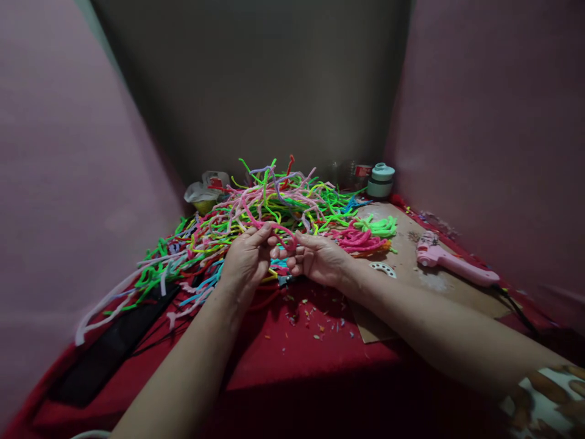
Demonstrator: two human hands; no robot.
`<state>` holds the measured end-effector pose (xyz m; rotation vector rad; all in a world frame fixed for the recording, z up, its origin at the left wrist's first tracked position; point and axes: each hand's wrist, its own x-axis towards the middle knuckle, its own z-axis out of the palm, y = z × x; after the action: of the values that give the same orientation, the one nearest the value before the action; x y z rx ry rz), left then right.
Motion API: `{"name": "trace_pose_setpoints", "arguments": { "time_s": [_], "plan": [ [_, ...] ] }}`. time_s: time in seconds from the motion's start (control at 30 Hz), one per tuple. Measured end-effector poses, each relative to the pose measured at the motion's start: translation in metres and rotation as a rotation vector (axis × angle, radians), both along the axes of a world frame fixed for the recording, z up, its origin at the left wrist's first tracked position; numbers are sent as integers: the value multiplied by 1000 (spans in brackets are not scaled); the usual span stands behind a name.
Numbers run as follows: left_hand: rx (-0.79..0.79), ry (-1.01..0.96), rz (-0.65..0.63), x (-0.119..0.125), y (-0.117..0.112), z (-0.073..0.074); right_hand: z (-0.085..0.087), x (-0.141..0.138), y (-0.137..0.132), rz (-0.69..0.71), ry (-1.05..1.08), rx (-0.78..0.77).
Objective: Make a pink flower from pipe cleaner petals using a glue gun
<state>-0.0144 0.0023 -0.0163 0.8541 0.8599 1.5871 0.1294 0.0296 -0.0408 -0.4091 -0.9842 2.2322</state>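
Pink stem (pixel 284 229) partly hidden; sleeve (pixel 548 390) cropped

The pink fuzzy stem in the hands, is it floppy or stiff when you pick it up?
The pink fuzzy stem probably bends easily, since it curves between the left hand and right hand. It's likely light, being so thin. Its fuzzy surface probably isn't very slippery.

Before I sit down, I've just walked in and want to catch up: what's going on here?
The person's left hand and right hand pinch a bent deep-pink pipe cleaner between them. Beyond lies a tangled heap of multicoloured pipe cleaners. A pink glue gun rests on the cardboard to the right.
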Motion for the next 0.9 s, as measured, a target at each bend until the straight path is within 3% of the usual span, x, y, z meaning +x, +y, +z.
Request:
{"name": "trace_pose_setpoints", "arguments": {
  "time_s": [0.23, 0.53, 0.73, 0.9],
  "plan": [
    [7, 19, 27, 5, -4, 3, -4, -5, 0, -135, 27, 13],
    [117, 204, 107, 5, -4, 3, -3, -7, -7, -240, -64, 138],
    [-41, 421, -58, 6, -9, 3, -4, -5, -6, -310, -52, 216],
    [-31, 399, -114, 1, -6, 0, -5, -3, -4, -206, -82, 244]
  ]
}}
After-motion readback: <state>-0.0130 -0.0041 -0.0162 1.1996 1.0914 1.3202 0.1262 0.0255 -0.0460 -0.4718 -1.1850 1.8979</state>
